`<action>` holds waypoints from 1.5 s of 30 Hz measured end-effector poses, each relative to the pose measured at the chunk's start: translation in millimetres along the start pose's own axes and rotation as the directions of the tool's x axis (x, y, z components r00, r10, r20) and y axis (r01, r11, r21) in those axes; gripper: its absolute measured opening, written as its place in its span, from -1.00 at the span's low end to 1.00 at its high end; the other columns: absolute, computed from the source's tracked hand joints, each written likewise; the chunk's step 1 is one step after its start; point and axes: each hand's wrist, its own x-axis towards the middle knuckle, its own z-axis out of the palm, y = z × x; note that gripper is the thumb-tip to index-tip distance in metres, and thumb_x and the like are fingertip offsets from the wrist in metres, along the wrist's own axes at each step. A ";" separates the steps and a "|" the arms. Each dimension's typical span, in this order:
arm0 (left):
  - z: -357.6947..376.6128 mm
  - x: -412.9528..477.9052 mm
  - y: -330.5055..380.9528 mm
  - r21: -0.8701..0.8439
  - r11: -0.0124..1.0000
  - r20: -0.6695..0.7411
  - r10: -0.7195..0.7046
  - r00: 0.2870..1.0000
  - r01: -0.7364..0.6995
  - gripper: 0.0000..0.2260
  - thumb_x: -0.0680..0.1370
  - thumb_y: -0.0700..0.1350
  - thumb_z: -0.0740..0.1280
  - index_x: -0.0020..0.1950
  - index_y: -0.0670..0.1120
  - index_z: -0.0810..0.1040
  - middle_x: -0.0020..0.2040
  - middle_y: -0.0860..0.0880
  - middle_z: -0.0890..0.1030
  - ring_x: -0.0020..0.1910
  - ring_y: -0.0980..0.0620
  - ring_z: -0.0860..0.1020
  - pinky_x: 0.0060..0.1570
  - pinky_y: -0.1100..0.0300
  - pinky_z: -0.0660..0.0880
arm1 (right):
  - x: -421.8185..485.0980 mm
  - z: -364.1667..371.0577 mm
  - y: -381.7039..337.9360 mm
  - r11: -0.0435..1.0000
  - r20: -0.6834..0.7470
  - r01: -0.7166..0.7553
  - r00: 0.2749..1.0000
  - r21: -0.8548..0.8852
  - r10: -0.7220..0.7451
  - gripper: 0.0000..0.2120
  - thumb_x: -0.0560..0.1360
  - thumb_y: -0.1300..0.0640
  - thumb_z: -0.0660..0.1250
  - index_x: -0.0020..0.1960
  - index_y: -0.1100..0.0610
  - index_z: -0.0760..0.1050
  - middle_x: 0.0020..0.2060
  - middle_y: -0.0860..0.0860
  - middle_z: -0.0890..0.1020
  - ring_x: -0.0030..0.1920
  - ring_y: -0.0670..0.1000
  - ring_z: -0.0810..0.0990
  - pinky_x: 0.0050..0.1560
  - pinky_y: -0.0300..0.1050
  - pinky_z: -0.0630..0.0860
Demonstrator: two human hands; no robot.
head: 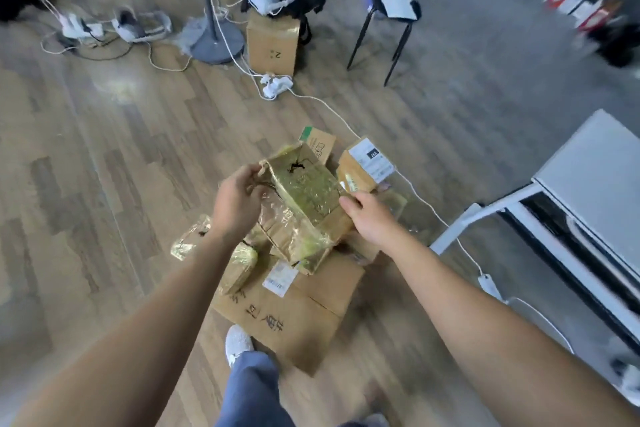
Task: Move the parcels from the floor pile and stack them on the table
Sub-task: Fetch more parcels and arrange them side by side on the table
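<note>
A tape-wrapped cardboard parcel is lifted above the floor pile, tilted. My left hand grips its left edge and my right hand grips its right side. Under it lies the pile: a large flat box with black writing, a labelled box, a green-cornered box and small wrapped parcels. The white table stands at the right.
A white cable with a power strip runs across the floor by the pile. A black stool, a box with a bag on it and a fan stand are further back. My white shoe is beside the big box.
</note>
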 end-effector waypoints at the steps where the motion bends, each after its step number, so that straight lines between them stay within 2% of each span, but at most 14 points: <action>1: 16.0 -6.2 20.9 0.029 0.999 -0.037 0.021 0.999 -0.020 -0.74 0.54 -0.18 0.36 0.23 -0.09 0.53 0.07 -0.07 0.56 0.08 -0.03 0.50 0.06 0.28 0.39 | -12.5 -19.5 15.6 0.999 -0.058 0.016 0.998 0.034 -0.014 -0.56 0.59 -0.14 0.20 0.33 0.11 0.46 0.24 0.07 0.55 0.24 0.11 0.51 0.25 0.00 0.43; 3: 53.7 -24.8 63.2 0.007 1.000 -0.094 -0.005 0.996 0.006 -0.65 0.53 -0.02 0.39 0.27 -0.10 0.49 0.17 -0.12 0.50 0.19 -0.08 0.46 0.21 0.12 0.36 | -37.1 -59.1 51.4 0.993 -0.172 0.057 0.984 0.099 -0.039 -0.73 0.59 -0.05 0.23 0.09 0.14 0.48 -0.01 0.11 0.58 0.07 0.16 0.56 0.10 0.03 0.49; 5: 100.8 -52.4 107.5 -0.096 0.992 -0.072 -0.092 0.993 0.085 -0.59 0.52 0.13 0.35 0.22 -0.09 0.43 0.12 -0.11 0.54 0.12 -0.11 0.53 0.17 0.01 0.45 | -65.0 -100.8 92.2 0.991 -0.266 0.062 0.964 0.115 -0.029 -0.82 0.61 0.00 0.22 0.02 0.12 0.43 -0.14 0.07 0.53 -0.07 0.12 0.52 -0.08 -0.05 0.41; 9: 212.0 -132.5 197.7 -0.200 0.975 0.213 -0.050 0.976 0.094 -0.52 0.52 0.20 0.10 0.04 -0.21 0.50 0.02 -0.27 0.60 0.03 -0.27 0.58 0.10 -0.14 0.50 | -122.4 -182.0 184.7 0.996 -0.421 0.029 0.907 0.088 0.011 -0.78 0.64 -0.02 0.14 0.01 0.14 0.39 -0.14 0.05 0.50 -0.10 0.11 0.47 -0.17 -0.06 0.29; 12: 277.0 -199.2 264.1 -0.269 0.963 0.341 0.100 0.935 -0.004 -0.53 0.49 0.19 0.18 0.12 -0.18 0.53 0.06 -0.13 0.62 0.09 -0.12 0.56 0.18 -0.06 0.48 | -167.3 -234.8 248.8 0.995 -0.521 0.000 0.852 0.104 0.054 -0.76 0.65 -0.02 0.13 0.02 0.15 0.39 -0.10 0.09 0.53 -0.09 0.15 0.49 -0.17 -0.07 0.30; 14: 311.1 -232.5 302.4 -0.303 0.951 0.362 0.179 0.915 -0.066 -0.65 0.52 0.06 0.27 0.20 -0.13 0.52 0.07 -0.05 0.63 0.07 -0.04 0.58 0.15 0.05 0.49 | -195.3 -266.1 286.0 0.990 -0.581 0.015 0.811 0.143 0.071 -0.78 0.64 -0.02 0.15 -0.03 0.14 0.36 -0.14 0.06 0.52 -0.13 0.11 0.47 -0.19 -0.08 0.29; 17: 355.5 -262.1 345.8 -0.348 0.937 0.402 0.182 0.897 -0.034 -0.82 0.54 -0.17 0.29 0.14 -0.08 0.55 -0.05 -0.02 0.65 -0.10 0.02 0.60 -0.16 0.24 0.51 | -226.3 -303.7 332.8 0.985 -0.639 0.025 0.764 0.173 0.093 -0.78 0.63 0.00 0.18 -0.06 0.14 0.39 -0.19 0.02 0.53 -0.17 0.09 0.46 -0.23 -0.07 0.28; 20: 395.2 -283.1 383.2 -0.373 0.927 0.474 0.229 0.850 -0.042 -0.86 0.53 -0.25 0.29 0.03 -0.09 0.58 -0.19 -0.01 0.62 -0.27 0.06 0.54 -0.35 0.34 0.44 | -249.6 -332.8 375.1 0.983 -0.650 0.012 0.752 0.182 0.111 -0.81 0.61 0.01 0.19 -0.05 0.12 0.40 -0.27 -0.04 0.51 -0.19 0.09 0.47 -0.22 -0.04 0.34; 27: 491.8 -311.3 450.1 -0.338 0.920 0.569 0.368 0.735 -0.198 -0.88 0.55 -0.25 0.25 -0.06 -0.09 0.56 -0.37 0.04 0.47 -0.42 0.04 0.35 -0.41 0.17 0.29 | -281.4 -403.0 463.1 0.970 -0.684 -0.115 0.691 0.214 0.233 -0.76 0.63 -0.01 0.14 0.09 0.12 0.49 -0.05 0.06 0.63 -0.02 0.15 0.57 -0.04 0.01 0.47; 31: 558.2 -316.1 496.7 -0.314 0.873 0.605 0.486 0.630 -0.372 -0.85 0.56 -0.27 0.20 0.00 -0.12 0.54 -0.21 -0.06 0.57 -0.24 -0.02 0.48 -0.26 0.17 0.37 | -286.2 -457.1 518.8 0.952 -0.728 -0.150 0.615 0.267 0.301 -0.74 0.63 -0.03 0.15 0.19 0.08 0.47 0.06 0.07 0.64 0.00 0.18 0.60 0.02 0.06 0.51; 34: 612.1 -315.4 533.3 -0.317 0.857 0.642 0.509 0.573 -0.406 -0.88 0.57 -0.26 0.19 0.01 -0.16 0.52 -0.16 -0.14 0.58 -0.17 -0.08 0.49 -0.25 0.19 0.37 | -288.0 -500.6 554.9 0.940 -0.771 -0.188 0.538 0.286 0.342 -0.74 0.62 -0.04 0.16 0.23 0.05 0.43 0.02 0.09 0.64 -0.02 0.20 0.63 -0.01 0.06 0.54; 37: 656.0 -314.2 572.8 -0.281 0.836 0.678 0.521 0.519 -0.471 -0.92 0.60 -0.21 0.18 -0.05 -0.17 0.44 -0.21 -0.11 0.52 -0.21 -0.08 0.46 -0.33 0.20 0.32 | -291.6 -547.9 579.2 0.933 -0.827 -0.228 0.439 0.277 0.352 -0.70 0.62 0.00 0.18 0.31 0.06 0.39 0.16 0.08 0.57 0.04 0.16 0.59 0.02 0.02 0.50; 41: 704.6 -304.2 617.4 -0.286 0.757 0.686 0.590 0.426 -0.588 -0.88 0.62 -0.18 0.15 0.00 -0.02 0.46 -0.21 0.02 0.56 -0.19 -0.04 0.50 -0.14 0.09 0.42 | -289.0 -608.6 605.2 0.937 -0.884 -0.165 0.315 0.308 0.346 -0.67 0.62 0.01 0.17 0.37 0.03 0.36 0.25 0.05 0.47 0.02 0.00 0.54 0.10 -0.07 0.46; 45: 739.2 -310.6 649.0 -0.345 0.736 0.706 0.612 0.356 -0.582 -0.82 0.63 -0.20 0.11 0.13 0.01 0.43 -0.16 0.07 0.56 -0.17 -0.03 0.50 -0.18 0.10 0.42 | -282.3 -640.9 626.6 0.919 -0.853 -0.097 0.346 0.383 0.392 -0.63 0.62 -0.07 0.17 0.39 0.01 0.36 0.28 0.02 0.47 0.13 -0.08 0.48 0.21 -0.11 0.41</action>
